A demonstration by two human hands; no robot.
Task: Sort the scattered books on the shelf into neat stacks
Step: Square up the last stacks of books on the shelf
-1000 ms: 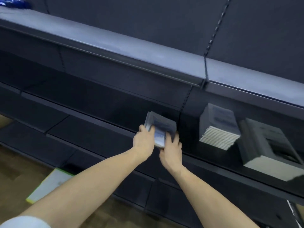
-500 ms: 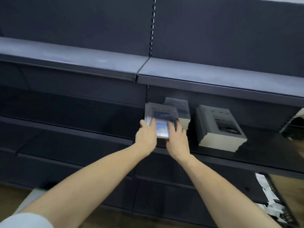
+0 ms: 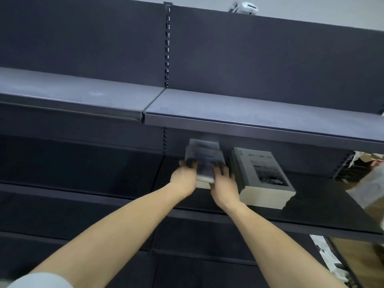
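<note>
While a small bundle of books (image 3: 204, 161) is gripped from both sides over a low stack (image 3: 202, 183) on the middle shelf (image 3: 324, 204), its left edge is clasped by the left hand (image 3: 184, 177) and its right edge by the right hand (image 3: 223, 183). Just beside it on the right, a thicker grey stack (image 3: 261, 175) is seen.

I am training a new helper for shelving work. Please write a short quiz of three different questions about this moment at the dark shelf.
1. True or false: both hands, the left hand and the right hand, are on the small blurred stack of thin grey-covered books.
2. The thick pile of grey books with pale page edges lies on which side of that stack? A) left B) right
3. Fill in: both piles lie on the dark metal ____.

Key: 1 true; 2 B; 3 shelf
</note>
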